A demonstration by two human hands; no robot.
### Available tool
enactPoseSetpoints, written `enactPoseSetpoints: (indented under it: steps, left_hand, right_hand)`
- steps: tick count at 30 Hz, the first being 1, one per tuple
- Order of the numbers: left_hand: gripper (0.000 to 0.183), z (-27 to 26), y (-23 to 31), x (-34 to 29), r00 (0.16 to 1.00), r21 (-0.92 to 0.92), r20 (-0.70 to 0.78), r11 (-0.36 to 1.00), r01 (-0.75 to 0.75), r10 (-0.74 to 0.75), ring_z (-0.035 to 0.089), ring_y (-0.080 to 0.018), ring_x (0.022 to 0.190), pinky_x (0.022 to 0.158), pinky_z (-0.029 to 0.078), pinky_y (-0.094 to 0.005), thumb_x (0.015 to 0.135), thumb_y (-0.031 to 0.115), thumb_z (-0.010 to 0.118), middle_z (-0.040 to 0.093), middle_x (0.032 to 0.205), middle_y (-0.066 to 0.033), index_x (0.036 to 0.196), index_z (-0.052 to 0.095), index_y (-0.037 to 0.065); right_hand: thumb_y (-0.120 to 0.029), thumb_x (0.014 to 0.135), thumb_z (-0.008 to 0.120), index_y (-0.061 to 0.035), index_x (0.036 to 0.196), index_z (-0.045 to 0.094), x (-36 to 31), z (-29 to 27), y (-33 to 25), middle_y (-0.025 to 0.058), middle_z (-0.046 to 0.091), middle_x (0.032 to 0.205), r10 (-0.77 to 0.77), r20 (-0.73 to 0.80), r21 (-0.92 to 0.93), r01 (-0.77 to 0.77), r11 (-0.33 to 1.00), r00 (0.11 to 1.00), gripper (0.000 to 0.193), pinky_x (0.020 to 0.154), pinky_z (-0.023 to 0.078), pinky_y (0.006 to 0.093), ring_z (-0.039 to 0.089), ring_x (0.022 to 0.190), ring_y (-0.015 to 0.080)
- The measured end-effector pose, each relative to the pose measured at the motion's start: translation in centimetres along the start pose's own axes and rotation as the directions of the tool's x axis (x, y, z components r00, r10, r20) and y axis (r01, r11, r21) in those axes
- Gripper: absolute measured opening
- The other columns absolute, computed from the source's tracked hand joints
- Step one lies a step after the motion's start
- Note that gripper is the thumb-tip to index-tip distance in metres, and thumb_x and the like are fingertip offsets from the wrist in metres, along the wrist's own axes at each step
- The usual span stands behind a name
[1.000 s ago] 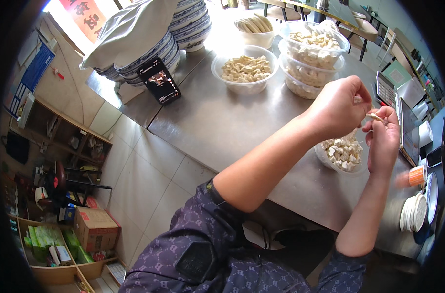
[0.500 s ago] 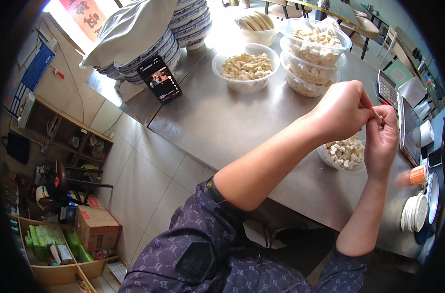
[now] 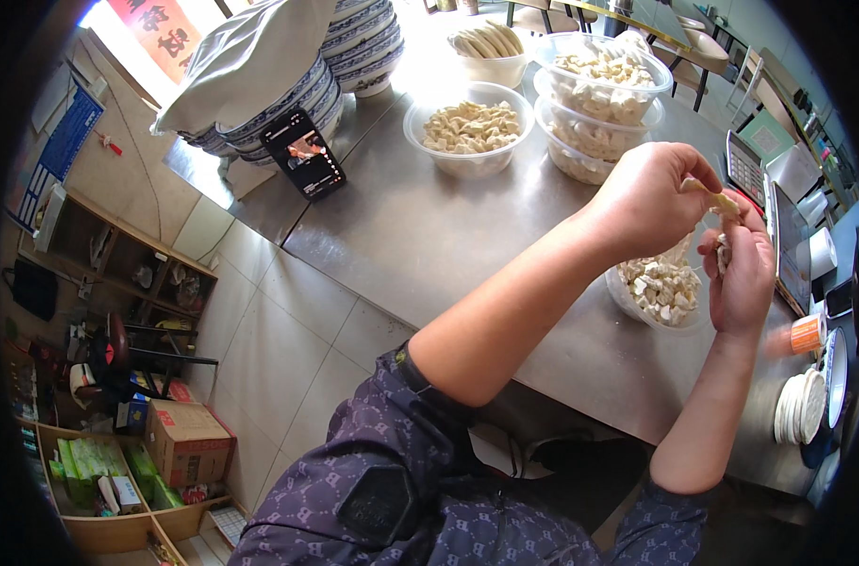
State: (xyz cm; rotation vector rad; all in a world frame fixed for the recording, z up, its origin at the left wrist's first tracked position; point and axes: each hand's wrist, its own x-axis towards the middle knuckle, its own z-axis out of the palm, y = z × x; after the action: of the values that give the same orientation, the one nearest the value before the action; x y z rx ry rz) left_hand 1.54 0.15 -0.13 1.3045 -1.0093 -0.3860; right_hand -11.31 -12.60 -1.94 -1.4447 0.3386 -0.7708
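Over the near end of the steel table, my two hands meet above a clear plastic bowl [image 3: 618, 300]. Small torn pieces of pale flatbread [image 3: 660, 288] fill much of it. Between the thumb and fingers of my left hand [image 3: 651, 198] is a strip of flatbread [image 3: 724, 203], its end reaching my right fingers. My right hand [image 3: 743, 274] is curled round more flatbread, and a pale bit [image 3: 722, 253] shows at its fingertips. The palm side of both grips is partly hidden.
Stacked plastic bowls of bread bits [image 3: 599, 113] stand beyond my hands, beside another filled bowl [image 3: 477, 132] and one of whole flatbreads [image 3: 486, 42]. A phone [image 3: 304, 156] leans on blue-white bowls [image 3: 363, 47]. At right are a tablet [image 3: 792, 250] and stacked round flatbreads [image 3: 799, 407].
My hands have drawn slightly apart and turned, so a strip of flatbread now shows between them and more bread bits show in the bowl below.
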Motion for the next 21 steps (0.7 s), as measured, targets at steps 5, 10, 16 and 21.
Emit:
enactPoseSetpoints:
  steps: [5,10,16,21]
  left_hand:
    - [0.02,0.4,-0.1,-0.1,0.997,0.027,-0.076,0.999,-0.023,0.025,0.072,-0.0137,0.072,0.063,0.058,-0.0288,0.09,0.008,0.074,0.073,0.082,-0.0106,0.099,0.068,-0.008]
    - [0.021,0.6,-0.1,-0.1,0.999,0.11,-0.04,0.994,0.001,0.004,0.074,-0.0169,0.074,0.067,0.059,-0.0306,0.086,0.008,0.075,0.075,0.082,-0.0143,0.096,0.068,-0.008]
    - [0.018,0.5,0.1,-0.3,0.997,0.246,-0.041,0.968,-0.048,0.06,0.073,-0.0179,0.073,0.067,0.059,-0.0313,0.085,0.006,0.075,0.075,0.082,-0.0152,0.096,0.07,-0.007]
    - [0.015,0.1,0.1,-0.1,0.998,0.007,-0.045,0.999,0.044,-0.044,0.071,-0.0128,0.074,0.065,0.058,-0.0271,0.088,0.004,0.073,0.075,0.082,-0.0102,0.101,0.072,-0.005]
  right_hand:
    - [-0.013,0.107,0.059,-0.0052,0.122,0.062,-0.3,0.4,0.1,0.0006,0.067,0.095,-0.088,0.179,0.047,0.081,0.996,0.98,0.017,0.054,0.035,0.0134,0.053,0.065,0.0012]
    - [-0.007,0.105,0.062,-0.0059,0.113,0.06,0.4,-0.2,0.9,-0.0009,0.062,0.089,-0.134,0.132,-0.197,0.159,0.968,0.982,0.008,0.06,0.039,0.0156,0.052,0.07,0.0017]
    - [-0.004,0.102,0.063,-0.0039,0.106,0.059,-0.2,0.6,1.7,-0.0015,0.058,0.089,-0.519,0.187,-0.561,0.524,0.641,0.834,0.005,0.07,0.047,0.0235,0.054,0.078,0.0062]
    - [-0.007,0.103,0.059,-0.0048,0.115,0.063,0.3,0.1,0.7,-0.0007,0.063,0.094,-0.234,0.06,-0.393,0.238,0.888,0.97,0.013,0.064,0.044,0.019,0.057,0.074,0.0047]
